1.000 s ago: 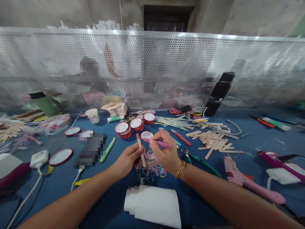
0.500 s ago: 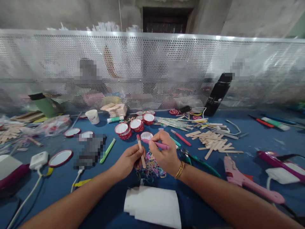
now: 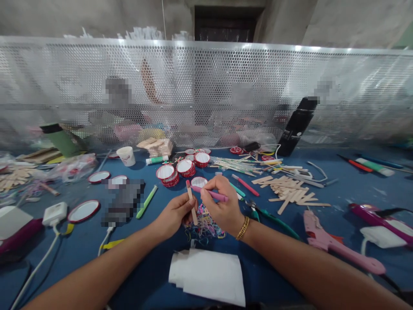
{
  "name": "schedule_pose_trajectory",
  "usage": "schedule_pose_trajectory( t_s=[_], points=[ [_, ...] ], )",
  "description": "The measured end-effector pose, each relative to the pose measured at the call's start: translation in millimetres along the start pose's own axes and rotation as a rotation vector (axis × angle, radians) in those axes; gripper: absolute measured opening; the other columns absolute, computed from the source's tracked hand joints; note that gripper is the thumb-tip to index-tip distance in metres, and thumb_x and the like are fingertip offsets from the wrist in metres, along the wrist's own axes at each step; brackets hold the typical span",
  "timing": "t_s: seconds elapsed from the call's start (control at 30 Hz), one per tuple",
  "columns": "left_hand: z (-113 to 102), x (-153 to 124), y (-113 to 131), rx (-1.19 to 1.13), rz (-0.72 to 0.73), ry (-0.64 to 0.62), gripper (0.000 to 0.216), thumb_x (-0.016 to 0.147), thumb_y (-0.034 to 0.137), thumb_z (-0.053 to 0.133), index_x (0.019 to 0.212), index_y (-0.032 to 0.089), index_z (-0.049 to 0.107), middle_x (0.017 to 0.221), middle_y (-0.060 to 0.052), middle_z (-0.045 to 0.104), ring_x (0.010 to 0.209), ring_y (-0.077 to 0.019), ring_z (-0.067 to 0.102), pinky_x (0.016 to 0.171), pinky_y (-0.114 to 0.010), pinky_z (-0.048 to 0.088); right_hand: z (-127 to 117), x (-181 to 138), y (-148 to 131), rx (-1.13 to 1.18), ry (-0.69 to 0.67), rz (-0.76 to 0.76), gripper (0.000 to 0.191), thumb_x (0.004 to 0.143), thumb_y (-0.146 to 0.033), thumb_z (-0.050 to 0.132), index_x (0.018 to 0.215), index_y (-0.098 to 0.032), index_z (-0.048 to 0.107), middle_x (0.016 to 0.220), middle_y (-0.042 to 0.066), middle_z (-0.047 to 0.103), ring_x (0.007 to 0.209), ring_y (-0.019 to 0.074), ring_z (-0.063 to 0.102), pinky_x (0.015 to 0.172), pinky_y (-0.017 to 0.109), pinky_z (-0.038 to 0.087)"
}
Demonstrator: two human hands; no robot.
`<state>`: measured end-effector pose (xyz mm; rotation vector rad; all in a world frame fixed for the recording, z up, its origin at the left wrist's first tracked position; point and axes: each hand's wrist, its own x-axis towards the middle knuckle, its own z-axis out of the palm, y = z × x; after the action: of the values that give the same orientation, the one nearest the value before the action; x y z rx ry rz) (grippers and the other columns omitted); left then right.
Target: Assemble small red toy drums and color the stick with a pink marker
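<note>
My left hand pinches a wooden craft stick upright at a slant, and the stick's top end is coloured pinkish red. In my right hand is a pink marker, gripped like a pen, its tip close to the coloured end of the stick; I cannot tell whether they touch. Beneath both hands lies a tangle of colourful rubber bands. Just beyond them is a round, red-rimmed tin lid. White folded paper lies on the near side of the hands.
Loose craft sticks, teal-handled pliers and a pink glue gun lie to the right. Stacked red tins and a paper cup stand behind. A phone lies left. A perforated metal screen borders the table's back.
Both hands keep hold of the craft stick and the marker and have barely moved. The whole view has shifted slightly.
</note>
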<state>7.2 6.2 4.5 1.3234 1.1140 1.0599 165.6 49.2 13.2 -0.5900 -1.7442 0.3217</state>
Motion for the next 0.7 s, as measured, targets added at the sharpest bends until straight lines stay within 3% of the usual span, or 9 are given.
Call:
schedule_pose_trajectory(
  t_s=[0.7],
  points=[
    [-4.3,3.6,-1.6,0.049,0.081,0.006,0.035,0.084,0.051,0.06,0.073,0.018,0.054,0.055,0.003,0.053,0.048,-0.01,0.044,0.048,-0.024,0.032,-1.4,-3.5,9.4,0.032,0.04,0.127,0.011,0.086,-0.021,0.058,0.076,-0.022,0.055,0.071,0.0,0.061,0.069,0.0157,0.057,0.064,0.033,0.044]
  ],
)
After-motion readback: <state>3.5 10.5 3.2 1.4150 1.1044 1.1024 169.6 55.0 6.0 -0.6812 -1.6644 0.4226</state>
